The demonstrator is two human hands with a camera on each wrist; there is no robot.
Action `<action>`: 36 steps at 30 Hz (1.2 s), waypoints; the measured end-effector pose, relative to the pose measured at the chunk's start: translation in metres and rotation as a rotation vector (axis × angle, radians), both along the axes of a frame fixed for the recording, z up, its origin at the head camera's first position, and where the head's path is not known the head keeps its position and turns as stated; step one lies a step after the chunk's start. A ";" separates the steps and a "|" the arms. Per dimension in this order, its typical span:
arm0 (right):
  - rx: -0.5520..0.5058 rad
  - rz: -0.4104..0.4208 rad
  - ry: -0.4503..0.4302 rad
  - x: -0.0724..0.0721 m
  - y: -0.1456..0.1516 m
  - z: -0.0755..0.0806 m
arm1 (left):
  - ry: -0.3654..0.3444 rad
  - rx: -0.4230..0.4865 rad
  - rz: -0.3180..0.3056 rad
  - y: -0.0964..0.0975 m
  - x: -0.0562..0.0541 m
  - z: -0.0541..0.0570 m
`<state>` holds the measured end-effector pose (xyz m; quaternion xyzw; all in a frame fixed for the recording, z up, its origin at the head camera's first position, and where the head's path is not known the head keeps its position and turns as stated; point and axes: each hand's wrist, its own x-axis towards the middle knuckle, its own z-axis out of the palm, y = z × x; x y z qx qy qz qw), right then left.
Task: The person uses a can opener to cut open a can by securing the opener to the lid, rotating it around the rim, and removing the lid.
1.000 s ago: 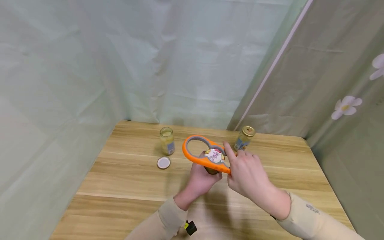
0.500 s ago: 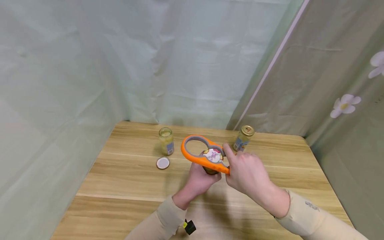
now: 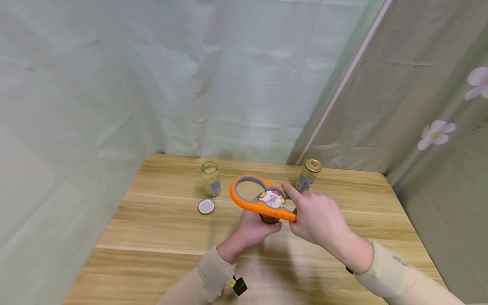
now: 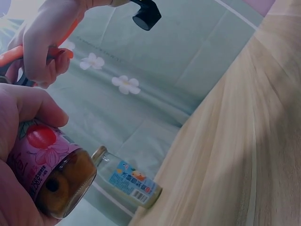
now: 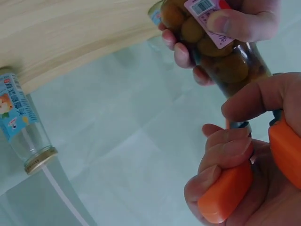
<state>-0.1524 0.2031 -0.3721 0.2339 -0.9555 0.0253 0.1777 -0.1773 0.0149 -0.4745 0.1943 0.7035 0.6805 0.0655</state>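
Observation:
My left hand grips a glass jar of round brown fruit with a pink label, held up over the table. An orange jar opener with grey-lined rings sits at the jar's top. Its smaller ring surrounds the patterned lid, while the larger ring extends to the left around nothing. My right hand holds the opener's handles, its index finger stretched along the far one. In the right wrist view, the fingers curl round one orange handle, which stands apart from the other. The palm hides the handles' ends in the head view.
A lidless jar of pale yellow contents stands at the back left, with a loose lid lying in front of it. Behind my right hand stands a gold-lidded jar with a blue label. Curtains rise beyond the wooden table.
My right hand and the jar opener have shifted slightly right and down since half a second ago. The left hand keeps its hold on the jar; the jars on the table stand as before.

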 end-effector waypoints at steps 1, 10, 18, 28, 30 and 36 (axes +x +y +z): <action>-0.004 -0.002 -0.010 0.000 0.001 0.000 | 0.000 -0.007 -0.002 0.000 0.000 0.000; -0.012 0.028 -0.023 -0.002 0.006 0.003 | 0.075 0.026 -0.092 -0.002 -0.004 0.000; -0.006 0.103 -0.017 -0.005 0.014 0.004 | 0.193 0.074 -0.209 -0.003 -0.008 -0.001; -0.008 0.148 -0.008 -0.007 0.024 0.003 | 0.301 0.009 -0.269 -0.002 -0.008 -0.004; -0.006 0.154 0.009 -0.007 0.025 0.002 | 0.310 0.002 -0.274 -0.002 -0.008 -0.003; 0.000 0.180 0.002 -0.010 0.030 0.001 | 0.320 -0.010 -0.313 -0.001 -0.008 -0.002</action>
